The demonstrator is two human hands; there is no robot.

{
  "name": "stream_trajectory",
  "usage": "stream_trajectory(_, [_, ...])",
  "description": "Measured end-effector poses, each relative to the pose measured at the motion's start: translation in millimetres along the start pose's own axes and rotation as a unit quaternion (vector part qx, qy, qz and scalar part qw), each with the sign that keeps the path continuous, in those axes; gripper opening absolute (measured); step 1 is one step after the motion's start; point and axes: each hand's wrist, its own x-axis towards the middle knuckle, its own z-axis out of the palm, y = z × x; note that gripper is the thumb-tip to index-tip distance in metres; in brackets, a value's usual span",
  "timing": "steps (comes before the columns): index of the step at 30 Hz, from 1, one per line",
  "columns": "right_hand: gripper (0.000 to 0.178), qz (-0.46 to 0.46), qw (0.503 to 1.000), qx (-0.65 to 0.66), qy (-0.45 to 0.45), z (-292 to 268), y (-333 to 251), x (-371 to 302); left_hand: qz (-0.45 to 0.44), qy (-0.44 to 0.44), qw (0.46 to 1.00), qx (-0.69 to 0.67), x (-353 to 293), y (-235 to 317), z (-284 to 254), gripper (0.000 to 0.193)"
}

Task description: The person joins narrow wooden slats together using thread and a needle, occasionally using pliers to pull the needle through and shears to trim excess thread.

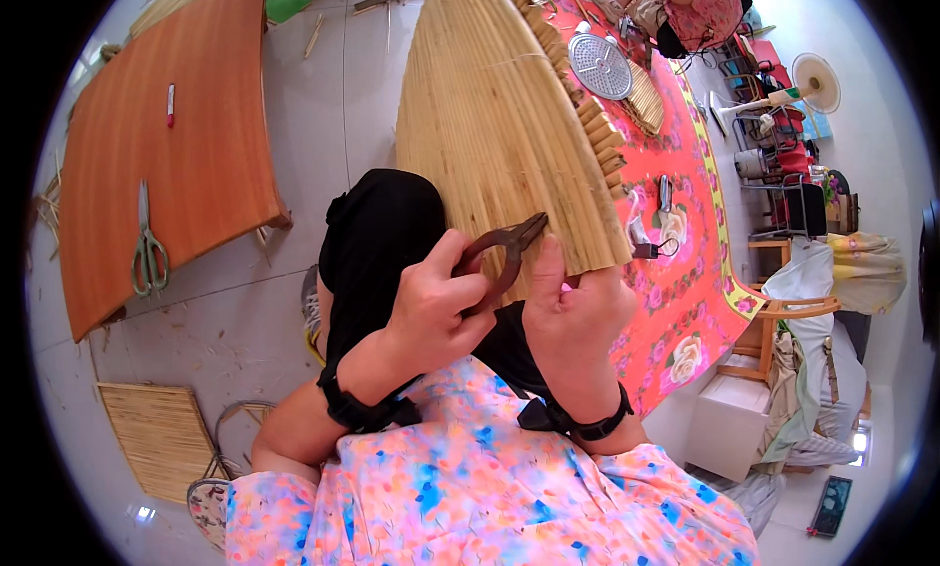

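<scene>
A large panel of tan, reed-like strips (pixel 490 106) laid side by side stretches away from me across my lap. My left hand (pixel 436 297) is closed around the handles of dark, rusty pliers (pixel 511 248). Their jaws rest at the panel's near end, close to my right thumb; whether they grip a strip I cannot tell. My right hand (pixel 578 311) pinches the panel's near right corner, thumb on top and the other fingers curled below. Rolled strip ends (pixel 599 140) stick out along the right edge.
To the left, a brown wooden table (pixel 196 174) carries green-handled scissors (pixel 149 253) and a marker (pixel 170 106). On the right, a red floral cloth (pixel 676 311) holds a knife-like tool (pixel 666 194), a black clip (pixel 646 250) and a perforated disc (pixel 600 67). Another person (pixel 700 18) sits beyond.
</scene>
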Motion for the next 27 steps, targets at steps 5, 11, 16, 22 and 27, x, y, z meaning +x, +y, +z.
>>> stream_trajectory(5, [0.023, 0.057, 0.995, -0.075, -0.011, -1.6, 10.8, 2.4, 0.033, 0.011, 0.997, 0.065, -9.7, 13.5, -33.9, 0.016])
stream_trajectory(11, [0.028, 0.102, 0.994, 0.033, -0.026, -8.7, 0.4, 4.7, -0.005, -0.003, 1.000, 0.017, -10.9, 7.2, -35.1, 0.016])
stream_trajectory(16, [0.033, -0.070, 0.985, 0.043, 0.149, -0.4, -3.8, 8.5, -0.032, -0.058, 0.993, -0.094, -10.3, 10.7, -40.8, 0.019])
stream_trajectory(22, [0.021, -0.199, 0.972, -0.075, 0.098, -5.5, -2.9, 3.0, -0.038, -0.070, 0.989, -0.124, -12.4, 18.6, -44.7, 0.020])
stream_trajectory(27, [0.012, -0.255, 0.963, -0.056, 0.072, -2.9, 0.7, 9.7, -0.002, -0.062, 0.993, -0.102, -16.8, 21.3, -50.4, 0.018])
